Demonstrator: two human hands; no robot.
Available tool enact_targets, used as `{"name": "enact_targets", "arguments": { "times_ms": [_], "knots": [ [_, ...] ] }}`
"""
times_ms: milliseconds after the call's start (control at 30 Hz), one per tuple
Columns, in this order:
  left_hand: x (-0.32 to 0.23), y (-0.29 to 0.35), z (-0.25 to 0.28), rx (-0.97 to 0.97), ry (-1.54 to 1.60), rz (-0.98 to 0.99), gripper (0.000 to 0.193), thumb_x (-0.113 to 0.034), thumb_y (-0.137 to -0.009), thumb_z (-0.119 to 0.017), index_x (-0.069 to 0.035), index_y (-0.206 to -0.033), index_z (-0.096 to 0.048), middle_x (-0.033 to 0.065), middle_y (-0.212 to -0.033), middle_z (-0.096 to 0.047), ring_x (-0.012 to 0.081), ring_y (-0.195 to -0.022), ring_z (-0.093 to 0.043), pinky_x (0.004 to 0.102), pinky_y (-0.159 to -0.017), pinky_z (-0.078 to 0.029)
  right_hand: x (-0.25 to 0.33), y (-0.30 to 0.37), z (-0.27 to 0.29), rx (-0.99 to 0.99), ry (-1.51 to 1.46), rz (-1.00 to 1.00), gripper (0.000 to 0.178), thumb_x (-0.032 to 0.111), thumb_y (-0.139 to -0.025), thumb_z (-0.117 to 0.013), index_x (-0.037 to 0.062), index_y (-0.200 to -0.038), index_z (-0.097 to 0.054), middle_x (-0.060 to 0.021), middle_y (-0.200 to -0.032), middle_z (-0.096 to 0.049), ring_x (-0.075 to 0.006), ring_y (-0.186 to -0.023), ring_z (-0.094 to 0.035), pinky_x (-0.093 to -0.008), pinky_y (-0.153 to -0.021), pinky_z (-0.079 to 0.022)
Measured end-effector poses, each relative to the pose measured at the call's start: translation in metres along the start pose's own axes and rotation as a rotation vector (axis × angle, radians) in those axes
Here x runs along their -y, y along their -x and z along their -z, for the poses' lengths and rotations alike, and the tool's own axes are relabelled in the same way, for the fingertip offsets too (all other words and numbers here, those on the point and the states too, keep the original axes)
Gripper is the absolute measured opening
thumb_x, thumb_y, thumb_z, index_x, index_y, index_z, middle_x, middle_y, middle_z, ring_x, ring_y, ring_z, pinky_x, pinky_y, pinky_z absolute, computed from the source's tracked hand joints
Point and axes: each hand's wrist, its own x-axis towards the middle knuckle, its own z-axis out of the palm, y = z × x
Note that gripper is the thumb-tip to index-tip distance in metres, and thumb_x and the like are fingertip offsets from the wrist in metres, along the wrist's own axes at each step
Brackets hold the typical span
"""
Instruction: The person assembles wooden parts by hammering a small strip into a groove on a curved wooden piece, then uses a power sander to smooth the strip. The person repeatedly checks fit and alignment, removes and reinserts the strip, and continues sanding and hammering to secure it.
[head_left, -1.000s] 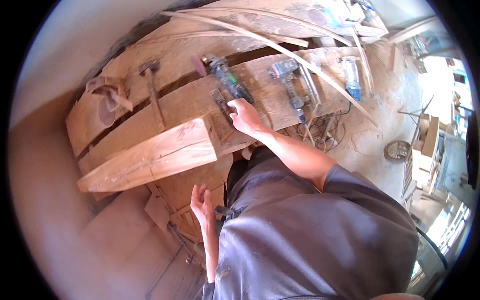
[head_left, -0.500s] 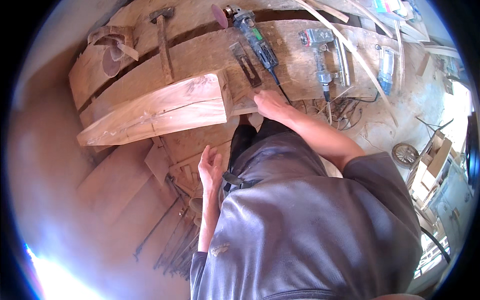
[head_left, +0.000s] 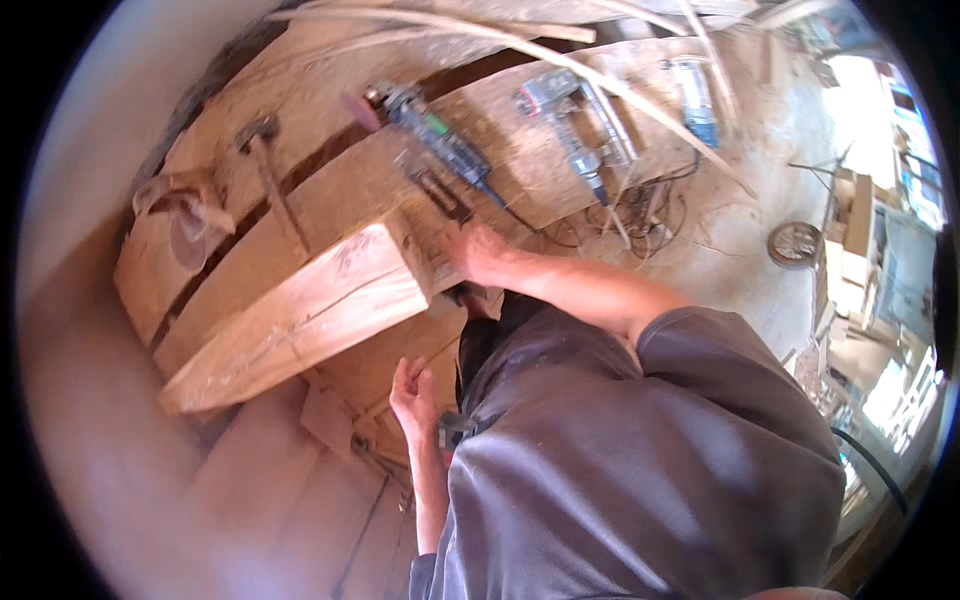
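Observation:
My right hand [head_left: 475,252] reaches across to the front edge of the wooden bench [head_left: 330,190], beside the squared end of a large wooden block [head_left: 300,325]. Its fingertips are near the lower end of a flat slotted metal piece [head_left: 434,188]; blur hides whether they grip anything. The block lies slanting along the bench's front, its narrower end to the left, with a dark crack along its pale face. Lower down, my left hand [head_left: 412,395] hangs free beside my body, fingers loosely bent and apart, holding nothing.
An angle grinder [head_left: 435,132] lies behind the metal piece, a hammer [head_left: 272,185] to its left. Farther right are a corded power tool [head_left: 570,135] and a blue-grey one [head_left: 692,100]. Long thin wood strips [head_left: 640,98] cross the bench. Tangled cables [head_left: 655,212] and a small wheel [head_left: 795,244] lie on the right.
The view has turned, so the bench appears tilted and lower. My right hand stays by the block's end, close to the slotted metal piece. My left hand still hangs free.

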Motion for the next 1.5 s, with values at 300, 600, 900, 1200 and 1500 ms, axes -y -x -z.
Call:
{"name": "enact_targets", "arguments": {
  "times_ms": [300, 600, 900, 1200, 1500],
  "knots": [
    [-0.081, -0.067, 0.001, 0.172, 1.104, 0.168, 0.063, -0.026, -0.102, -0.054, 0.001, -0.152, -0.028, 0.0238, -0.150, -0.040, 0.0417, -0.141, -0.039, 0.0583, -0.114, -0.038, 0.002, -0.015, 0.026, 0.216, -0.409, -0.515, 0.017, 0.011, -0.077, -0.066, -0.0036, -0.082, -0.071, -0.0279, -0.091, -0.070, -0.0439, -0.089, -0.069, -0.0508, -0.073, -0.056],
    [-0.088, -0.067, 0.007, 0.167, 1.312, 0.193, 0.062, -0.026, -0.099, -0.053, 0.002, -0.150, -0.031, 0.0235, -0.150, -0.036, 0.0432, -0.138, -0.039, 0.0645, -0.116, -0.034, -0.046, 0.103, 0.082, 0.300, -0.130, -0.683, 0.018, 0.013, -0.086, -0.059, 0.0099, -0.083, -0.076, -0.0188, -0.088, -0.073, -0.0368, -0.081, -0.071, -0.0469, -0.075, -0.056],
    [-0.068, -0.062, 0.005, 0.243, 0.987, 0.175, 0.042, -0.018, -0.100, -0.051, 0.002, -0.136, -0.044, 0.0245, -0.139, -0.050, 0.0388, -0.129, -0.053, 0.0534, -0.108, -0.046, 0.007, 0.091, 0.083, -0.582, -0.817, -0.955, 0.055, 0.007, -0.086, -0.074, 0.0091, -0.138, -0.056, -0.0176, -0.111, -0.067, -0.0243, -0.091, -0.066, -0.0363, -0.086, -0.056],
    [-0.034, -0.038, 0.007, 0.201, 0.691, 0.215, 0.036, -0.014, -0.099, -0.055, 0.001, -0.130, -0.045, 0.0239, -0.122, -0.066, 0.0375, -0.106, -0.067, 0.0462, -0.096, -0.053, -0.134, 0.158, 0.066, -0.548, -0.274, -1.248, 0.042, 0.029, -0.095, -0.063, 0.0105, -0.132, -0.056, -0.0202, -0.130, -0.059, -0.0402, -0.116, -0.061, -0.0501, -0.102, -0.047],
    [-0.083, -0.019, -0.067, 0.362, 0.433, 0.087, 0.067, -0.011, -0.099, -0.055, 0.009, -0.154, -0.020, 0.0270, -0.122, -0.064, 0.0328, -0.103, -0.068, 0.0403, -0.088, -0.056, -0.205, 0.306, 0.133, -0.721, -0.081, -1.066, 0.028, 0.012, -0.092, -0.055, 0.0060, -0.118, -0.062, -0.0265, -0.092, -0.070, -0.0468, -0.087, -0.067, -0.0583, -0.076, -0.051]
  ]
}}
